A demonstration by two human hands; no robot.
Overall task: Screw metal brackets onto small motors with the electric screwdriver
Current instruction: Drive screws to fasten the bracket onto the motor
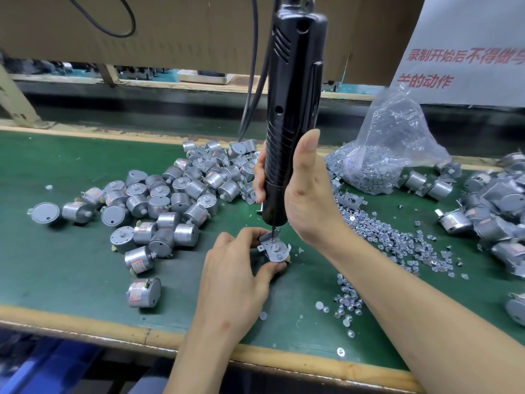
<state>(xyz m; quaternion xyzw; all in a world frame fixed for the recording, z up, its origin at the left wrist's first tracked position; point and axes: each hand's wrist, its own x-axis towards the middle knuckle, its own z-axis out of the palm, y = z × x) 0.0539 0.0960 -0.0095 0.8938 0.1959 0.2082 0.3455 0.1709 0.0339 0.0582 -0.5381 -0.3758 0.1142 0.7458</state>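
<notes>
The left hand (235, 280) is curled round a small motor (279, 258) standing shaft-up on the green mat (71, 265). Thumb on the near side and fingers on the far side pinch it, probably so that it cannot spin under the driver. A metal bracket (265, 240) lies flat on the motor's face. The bit of the electric screwdriver (292, 109) bears down on the bracket's far corner, though whether a screw sits under the tip is too small to tell.

The right hand (308, 194) wraps the tool's lower barrel, thumb raised along it, holding it upright – a plumb bit should drive the screw straight.

Supplies lie within reach on either side:
- Loose screws (380, 237) are strewn just right of the work.
- Bare motors (170, 194) are heaped to the left.
- What look like motors with brackets fitted (494, 211) are piled at the far right.

Behind the screws slumps an open plastic bag (389, 155) holding more.

The mat covers a bench with a wooden front edge (284, 356). Beyond it runs a dark lane, then a cardboard screen (184, 29) and a grey sign (468, 52) with red characters. The tool's cable (252, 89) rises out of view – it seems to hang from above.
</notes>
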